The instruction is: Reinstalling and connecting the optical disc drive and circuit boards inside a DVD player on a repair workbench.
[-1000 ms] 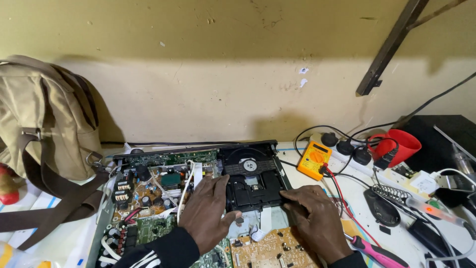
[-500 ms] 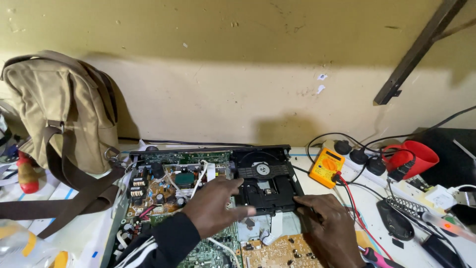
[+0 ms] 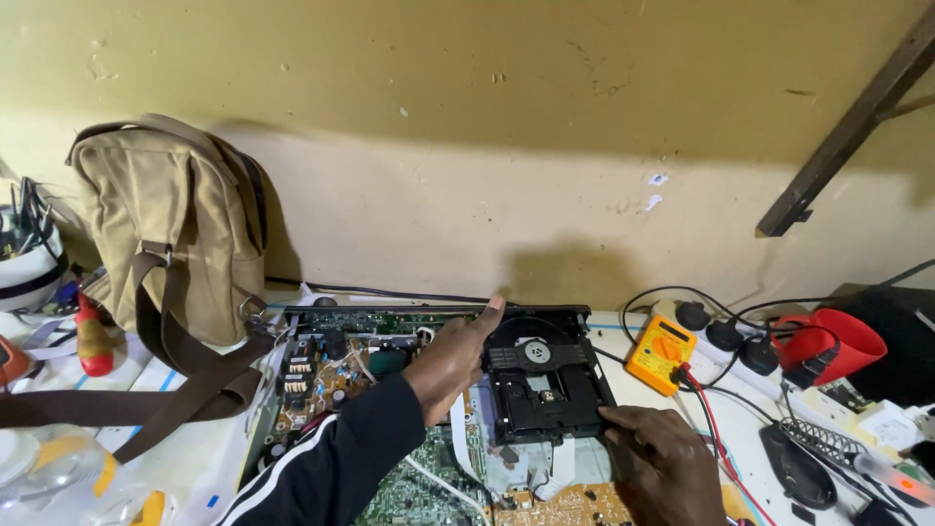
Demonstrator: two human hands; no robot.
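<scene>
The black disc drive (image 3: 545, 385) sits inside the opened player chassis (image 3: 292, 380) near the back edge of the desk (image 3: 195, 458), and the main risk from here, as a judgement, is strain on the flat white ribbon cables (image 3: 555, 463) that run from the drive's front edge down toward the brown circuit board (image 3: 575, 507): if the drive is tilted or pulled too far, those ribbons could crease or tear out of their sockets. A slip could also drag fingers across the green circuit board (image 3: 429, 487) and its small parts, and the red multimeter lead (image 3: 711, 429) lying close beside the right wrist could snag. The left hand (image 3: 453, 360) reaches across the chassis with its fingers stretched long and fairly flat, the fingertips touching the drive's back left corner at the rear wall of the chassis; it pinches nothing and only presses or steadies. The right hand (image 3: 662, 463) rests at the drive's front right corner, fingers curled loosely with the tips touching the black frame; whether it truly grips the edge cannot be told. A tan backpack (image 3: 166, 229) stands at the left of the desk, a yellow multimeter (image 3: 660, 353) and a red cup (image 3: 838, 341) toward the right.
</scene>
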